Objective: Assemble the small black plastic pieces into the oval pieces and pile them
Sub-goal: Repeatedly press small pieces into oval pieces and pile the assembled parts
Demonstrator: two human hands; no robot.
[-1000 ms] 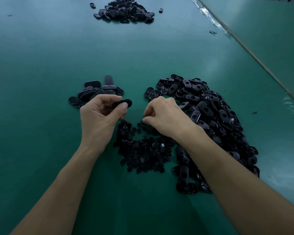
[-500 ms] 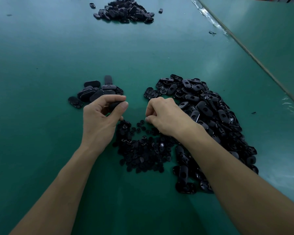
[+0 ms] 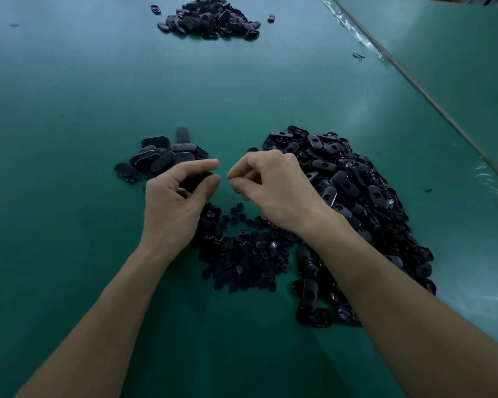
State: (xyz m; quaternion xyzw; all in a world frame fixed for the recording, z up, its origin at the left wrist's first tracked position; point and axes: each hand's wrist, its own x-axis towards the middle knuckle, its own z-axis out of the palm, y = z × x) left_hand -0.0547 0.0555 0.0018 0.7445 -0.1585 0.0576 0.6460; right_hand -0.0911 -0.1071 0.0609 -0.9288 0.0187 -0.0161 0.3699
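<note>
My left hand (image 3: 173,202) grips a black oval piece (image 3: 197,179) between thumb and fingers, just above the table. My right hand (image 3: 273,188) is close beside it, thumb and forefinger pinched together on a small black piece that is almost hidden by the fingertips. Under both hands lies a heap of small black round pieces (image 3: 242,254). A large heap of loose oval pieces (image 3: 357,196) spreads out to the right. A small pile of oval pieces (image 3: 161,159) sits just beyond my left hand.
The table is a green mat (image 3: 69,96). Another heap of black oval pieces (image 3: 210,18) lies at the far edge, with a stray piece (image 3: 271,18) beside it. A taped seam (image 3: 414,81) runs diagonally on the right. A small black scrap (image 3: 358,56) lies near it.
My right hand has risen from the small pieces and moved left toward my left hand with pinched fingers. My left hand has drawn the oval piece deeper into its grip.
</note>
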